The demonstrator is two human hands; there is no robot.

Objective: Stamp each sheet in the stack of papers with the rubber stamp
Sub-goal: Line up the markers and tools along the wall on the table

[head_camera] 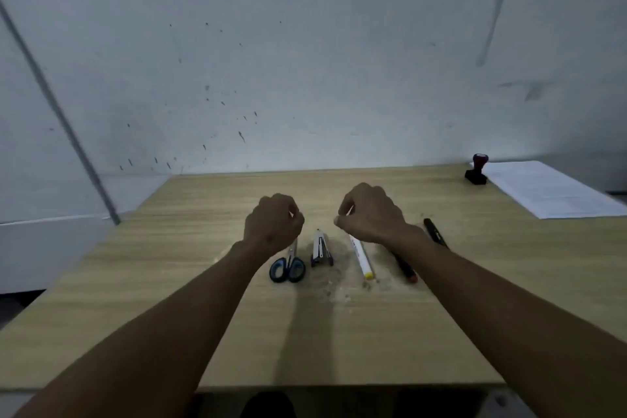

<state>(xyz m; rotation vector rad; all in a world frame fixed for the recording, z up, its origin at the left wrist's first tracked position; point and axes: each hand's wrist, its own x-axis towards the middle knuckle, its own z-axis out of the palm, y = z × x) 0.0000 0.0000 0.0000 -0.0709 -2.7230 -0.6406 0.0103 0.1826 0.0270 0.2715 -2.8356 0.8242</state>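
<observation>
A rubber stamp (477, 170) with a black base and dark red knob stands upright at the far right of the wooden table (203, 265). It sits at the near-left corner of a stack of white printed papers (549, 190). My left hand (273, 226) and my right hand (371, 214) hover over the middle of the table with fingers curled into loose fists, holding nothing. Both hands are well to the left of the stamp and the papers.
Below my hands lie blue-handled scissors (288, 266), a small stapler (321, 249), a white marker with a yellow cap (362, 261), a black pen with a red end (405, 266) and a black marker (436, 232). A white wall stands right behind the table.
</observation>
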